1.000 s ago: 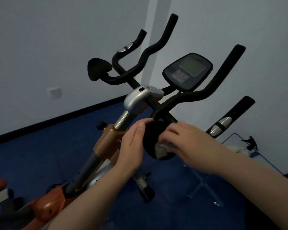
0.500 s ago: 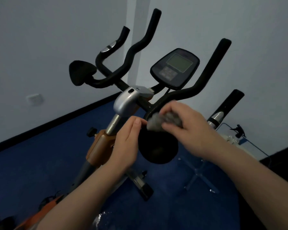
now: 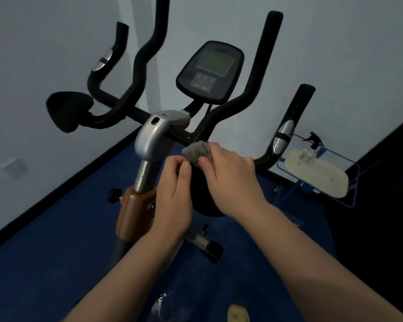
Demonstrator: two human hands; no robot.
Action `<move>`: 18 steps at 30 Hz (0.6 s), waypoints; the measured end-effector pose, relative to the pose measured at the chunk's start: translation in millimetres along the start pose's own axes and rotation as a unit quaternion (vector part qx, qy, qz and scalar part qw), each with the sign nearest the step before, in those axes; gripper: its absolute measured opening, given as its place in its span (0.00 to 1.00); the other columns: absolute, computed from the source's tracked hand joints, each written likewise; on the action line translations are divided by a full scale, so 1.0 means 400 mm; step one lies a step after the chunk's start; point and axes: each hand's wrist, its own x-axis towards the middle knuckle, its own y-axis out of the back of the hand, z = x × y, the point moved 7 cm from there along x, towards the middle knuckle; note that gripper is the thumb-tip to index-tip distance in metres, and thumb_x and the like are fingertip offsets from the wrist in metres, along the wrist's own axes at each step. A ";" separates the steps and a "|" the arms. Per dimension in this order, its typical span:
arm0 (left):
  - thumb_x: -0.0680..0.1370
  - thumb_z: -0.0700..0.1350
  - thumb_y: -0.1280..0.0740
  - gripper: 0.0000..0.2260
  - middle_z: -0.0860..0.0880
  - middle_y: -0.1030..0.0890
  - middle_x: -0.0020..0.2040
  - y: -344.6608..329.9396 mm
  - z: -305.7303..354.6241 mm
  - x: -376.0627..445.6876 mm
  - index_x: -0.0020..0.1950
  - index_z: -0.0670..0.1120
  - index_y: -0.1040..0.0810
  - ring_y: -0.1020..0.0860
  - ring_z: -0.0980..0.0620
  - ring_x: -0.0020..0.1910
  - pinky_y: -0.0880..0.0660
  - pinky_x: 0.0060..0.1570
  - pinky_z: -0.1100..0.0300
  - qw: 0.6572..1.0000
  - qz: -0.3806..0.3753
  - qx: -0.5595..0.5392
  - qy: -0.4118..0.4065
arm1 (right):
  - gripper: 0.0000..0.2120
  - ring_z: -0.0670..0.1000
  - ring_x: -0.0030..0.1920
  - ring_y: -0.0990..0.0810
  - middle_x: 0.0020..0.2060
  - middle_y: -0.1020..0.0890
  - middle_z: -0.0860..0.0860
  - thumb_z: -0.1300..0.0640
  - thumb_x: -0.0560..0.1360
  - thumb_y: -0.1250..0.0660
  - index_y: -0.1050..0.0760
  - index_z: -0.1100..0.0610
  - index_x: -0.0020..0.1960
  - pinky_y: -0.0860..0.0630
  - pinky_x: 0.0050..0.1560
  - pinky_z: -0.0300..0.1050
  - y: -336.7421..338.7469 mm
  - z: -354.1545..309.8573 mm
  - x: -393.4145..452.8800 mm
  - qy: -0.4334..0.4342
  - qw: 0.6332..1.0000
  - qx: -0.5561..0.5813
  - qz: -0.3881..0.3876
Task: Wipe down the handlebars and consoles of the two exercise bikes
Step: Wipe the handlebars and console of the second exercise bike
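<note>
One exercise bike fills the view. Its black handlebars [image 3: 261, 73] curve upward, and the dark console [image 3: 209, 70] with a grey screen sits between them. My right hand [image 3: 228, 180] is shut on a grey cloth [image 3: 196, 151] and presses it on the crossbar where the right handlebar branches off, just right of the silver stem cover [image 3: 154, 138]. Beside it, my left hand [image 3: 175, 194] has its fingers curled on the left edge of the round black arm pad [image 3: 205, 206], which both hands mostly hide. The matching left pad [image 3: 68, 110] is uncovered.
A white flat mop head in a blue frame [image 3: 316, 175] lies on the blue floor [image 3: 44, 263] at the right, by the wall. There is a black adjusting knob [image 3: 114, 195] on the orange stem, and the bike's foot [image 3: 207, 247] below. A wall socket [image 3: 12, 168] is at the left.
My right hand carried the cloth up from the face of the arm pad to the crossbar above it. My left hand stayed at the pad's edge. The view has come closer.
</note>
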 end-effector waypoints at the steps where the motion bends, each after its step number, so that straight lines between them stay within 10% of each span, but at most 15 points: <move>1: 0.80 0.45 0.43 0.07 0.62 0.22 0.40 -0.001 -0.001 0.004 0.48 0.50 0.26 0.25 0.65 0.40 0.30 0.39 0.73 1.000 -0.021 0.014 -0.001 | 0.14 0.53 0.49 0.24 0.47 0.21 0.49 0.47 0.81 0.52 0.33 0.50 0.59 0.32 0.52 0.54 0.001 0.007 -0.007 -0.017 1.000 -0.005 0.005; 12: 0.82 0.44 0.44 0.08 0.56 0.22 0.44 0.001 -0.023 -0.006 0.55 0.49 0.25 0.23 0.62 0.44 0.28 0.42 0.72 0.997 -0.058 0.043 0.001 | 0.12 0.49 0.45 0.28 0.45 0.27 0.49 0.48 0.80 0.51 0.35 0.52 0.57 0.31 0.41 0.46 0.020 0.027 -0.145 -0.157 0.983 0.044 0.088; 18: 0.83 0.43 0.45 0.08 0.56 0.23 0.43 0.000 -0.024 0.000 0.55 0.50 0.26 0.24 0.62 0.42 0.28 0.41 0.71 0.997 -0.067 0.038 -0.010 | 0.11 0.48 0.39 0.25 0.43 0.25 0.46 0.51 0.80 0.48 0.37 0.45 0.61 0.31 0.35 0.45 0.044 0.066 -0.059 -0.140 0.984 0.076 -0.077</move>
